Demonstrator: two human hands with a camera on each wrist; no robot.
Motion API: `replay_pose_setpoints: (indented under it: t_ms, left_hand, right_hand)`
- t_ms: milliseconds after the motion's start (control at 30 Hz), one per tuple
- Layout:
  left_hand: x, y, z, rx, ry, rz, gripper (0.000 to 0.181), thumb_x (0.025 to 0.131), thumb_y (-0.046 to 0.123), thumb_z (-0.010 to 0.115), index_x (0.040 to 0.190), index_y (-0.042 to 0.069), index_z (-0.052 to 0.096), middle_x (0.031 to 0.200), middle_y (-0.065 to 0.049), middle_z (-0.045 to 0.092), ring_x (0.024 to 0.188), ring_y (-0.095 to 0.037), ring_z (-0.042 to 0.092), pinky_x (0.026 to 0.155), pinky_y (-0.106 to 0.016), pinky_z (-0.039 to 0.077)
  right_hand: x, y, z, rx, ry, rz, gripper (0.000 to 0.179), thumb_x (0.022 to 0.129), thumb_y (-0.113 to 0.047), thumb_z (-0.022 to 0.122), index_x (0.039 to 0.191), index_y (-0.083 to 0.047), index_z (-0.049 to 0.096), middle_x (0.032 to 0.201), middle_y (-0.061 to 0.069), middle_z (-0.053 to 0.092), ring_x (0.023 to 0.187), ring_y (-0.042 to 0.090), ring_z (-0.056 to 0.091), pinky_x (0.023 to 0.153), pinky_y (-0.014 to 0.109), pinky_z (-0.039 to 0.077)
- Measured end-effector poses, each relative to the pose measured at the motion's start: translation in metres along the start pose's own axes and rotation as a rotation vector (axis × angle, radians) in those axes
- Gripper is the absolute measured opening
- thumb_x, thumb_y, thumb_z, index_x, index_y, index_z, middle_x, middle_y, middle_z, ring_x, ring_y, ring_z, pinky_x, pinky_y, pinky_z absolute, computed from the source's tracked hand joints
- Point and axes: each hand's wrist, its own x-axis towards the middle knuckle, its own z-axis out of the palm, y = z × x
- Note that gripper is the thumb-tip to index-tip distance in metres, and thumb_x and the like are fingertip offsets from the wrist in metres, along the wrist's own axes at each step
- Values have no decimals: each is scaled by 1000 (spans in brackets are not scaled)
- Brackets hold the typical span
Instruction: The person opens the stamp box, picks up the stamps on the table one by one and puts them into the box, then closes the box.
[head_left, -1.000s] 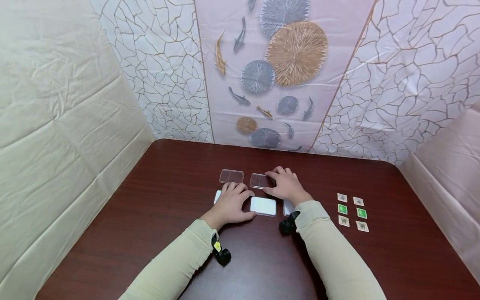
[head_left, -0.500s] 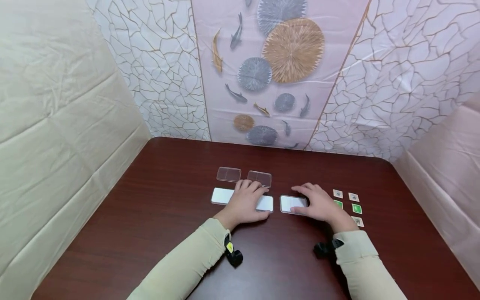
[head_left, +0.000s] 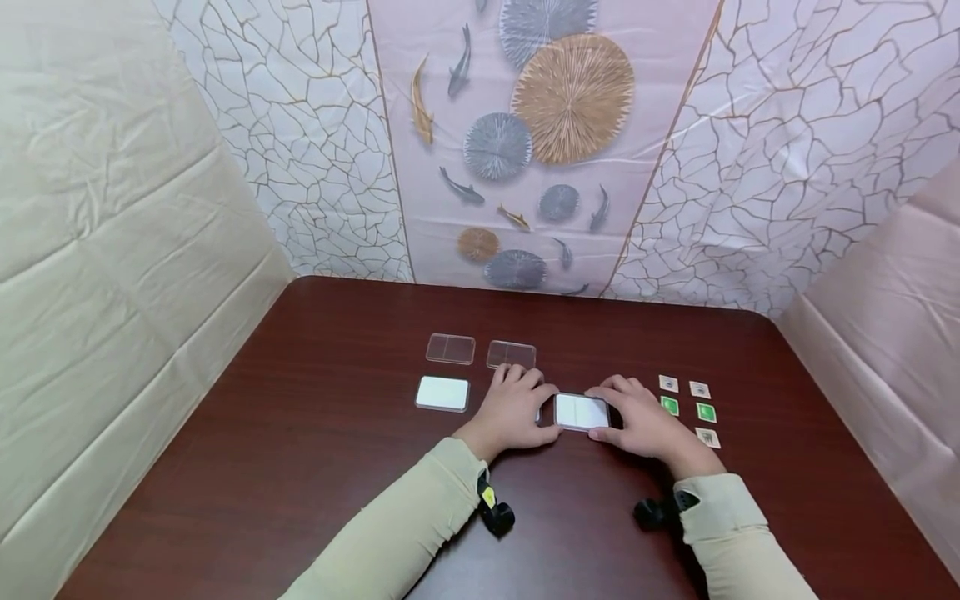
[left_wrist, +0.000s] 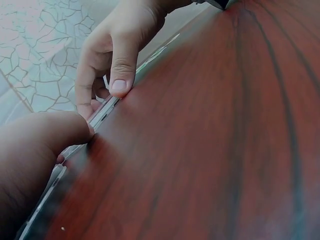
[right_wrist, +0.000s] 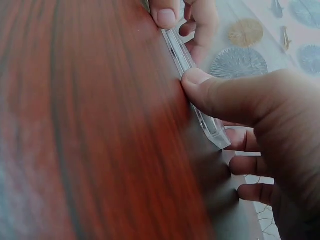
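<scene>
A flat clear plastic case (head_left: 582,412) with a white inside lies on the table in the head view, between my two hands. My right hand (head_left: 643,421) pinches its right end, thumb at the near edge and fingers at the far edge. At its left end, my left hand (head_left: 513,412) holds the corners between thumb and forefinger. In the right wrist view the case (right_wrist: 186,60) shows edge-on, with both thumbs against its near side. Another case lies mostly hidden beneath my left hand. Farther left sits a similar white-filled case (head_left: 442,393).
Two transparent lids (head_left: 451,349) (head_left: 512,355) lie behind the row of cases. On the right are several small square tiles, including a green tile (head_left: 706,412) and a pale tile (head_left: 699,389); my right hand covers part of that group. A patterned cloth (head_left: 525,208) hangs behind the table (head_left: 360,333).
My right hand has moved from a clear lid at the back to the rightmost case and now grips it. My left hand has slid right along the row, uncovering the leftmost case.
</scene>
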Motion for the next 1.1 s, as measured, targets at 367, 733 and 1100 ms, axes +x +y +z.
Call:
replay_pose_setpoints:
  t_ms: [367,733,1100]
  left_hand:
    - [0,-1,-4,5,17,9,61,74,69,46,118,29,58,110,6,46,104,-19,38,100,-50,20]
    - [-1,1,-4,4,6,-2,62,75,69,46,122,31,56,111,5,47,104,-19,39,100,-51,20]
    - [-2,4,-5,5,-8,-5,57,79,69,44,123,35,55,111,4,48,103,-20,38,100,-53,22]
  right_hand:
    - [0,8,-2,79,22,-28,49,78,-45,68,119,-21,58,110,-2,50,102,18,43,82,42,39]
    - [5,15,-3,175,75,-18,50,80,-41,68,122,-15,57,111,1,49,102,20,45,83,45,39]
    - [29,20,5,181,68,175,58,86,-41,59,133,-9,47,123,10,41,109,28,39,85,49,37]
